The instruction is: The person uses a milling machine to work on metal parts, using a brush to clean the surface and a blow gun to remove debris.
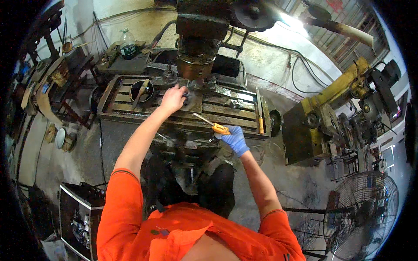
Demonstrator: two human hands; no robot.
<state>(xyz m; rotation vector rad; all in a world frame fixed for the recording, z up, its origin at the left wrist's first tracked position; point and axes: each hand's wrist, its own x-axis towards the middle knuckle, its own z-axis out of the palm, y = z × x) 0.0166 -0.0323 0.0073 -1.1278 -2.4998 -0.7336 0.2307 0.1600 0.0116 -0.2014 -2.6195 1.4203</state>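
On the slotted machine table (209,117), my bare left hand (173,100) reaches under the spindle head. Its fingers are curled at a small dark piece (186,98), partly hidden by the hand. My right hand (235,138), in a blue glove, is closed round a yellow-handled tool (220,128). The tool has a straight metal shaft pointing up and left, apart from the left hand; I cannot tell whether it is a file or a screwdriver. Left of my left hand, a round dark pan (150,92) holds a brush (142,90).
A long yellow-handled file (260,117) lies along the table's right end, near a small metal block (235,103). The spindle head (196,65) hangs above the table. A yellow machine (311,126) stands right, a floor fan (361,213) lower right, an open-fronted cabinet (82,200) lower left.
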